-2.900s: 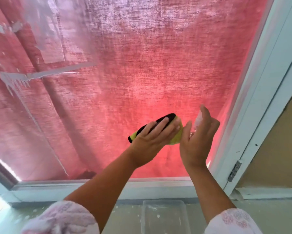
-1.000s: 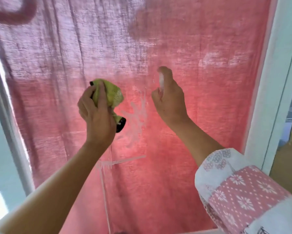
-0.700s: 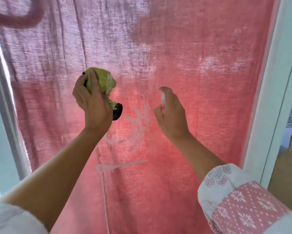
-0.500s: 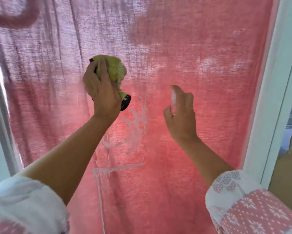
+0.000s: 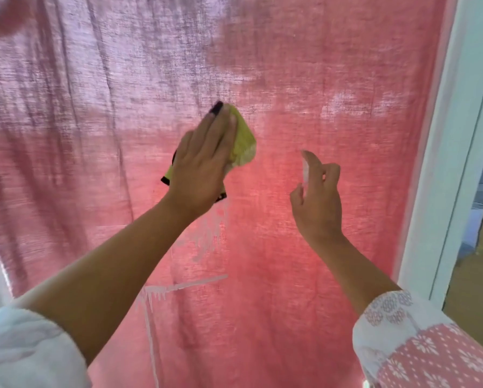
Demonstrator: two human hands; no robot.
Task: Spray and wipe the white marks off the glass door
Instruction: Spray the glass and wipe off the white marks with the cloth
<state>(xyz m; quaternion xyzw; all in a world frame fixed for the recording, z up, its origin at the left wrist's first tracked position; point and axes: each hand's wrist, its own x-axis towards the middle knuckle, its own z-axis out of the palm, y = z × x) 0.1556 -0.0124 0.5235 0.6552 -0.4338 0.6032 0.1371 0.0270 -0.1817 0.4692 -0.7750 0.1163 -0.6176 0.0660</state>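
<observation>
- Ok, your left hand (image 5: 204, 163) is flat on the glass door (image 5: 304, 65), fingers straight. It's pressing the yellow-green cloth with black trim (image 5: 244, 138) onto the pane, and the cloth pokes out past the fingertips, up-right.
- Your right hand (image 5: 317, 203) is off to the right, fingers curled round the small clear spray bottle (image 5: 305, 170), index raised by its top. Can't tell if it's touching the glass.
- Key relation: the nearest leftover, the patch of white drip smears (image 5: 209, 233), sits directly below the heel of the left hand, right at the cloth's btm edge. Long axis approx vert.
- So imo the next stroke is straight down w/ the left hand, not sideways. It's the nearer one; the right is well to the side.
- Further down is the thin white horizontal streak (image 5: 184, 288) w/ drips, axis horiz and rising slightly to the right. The thin white vertical run (image 5: 151, 331) drops off its left end.
- Both lie below-left of the cloth and look unwiped.
- Prob needs a respray down there first; can't tell if they're wet.
</observation>
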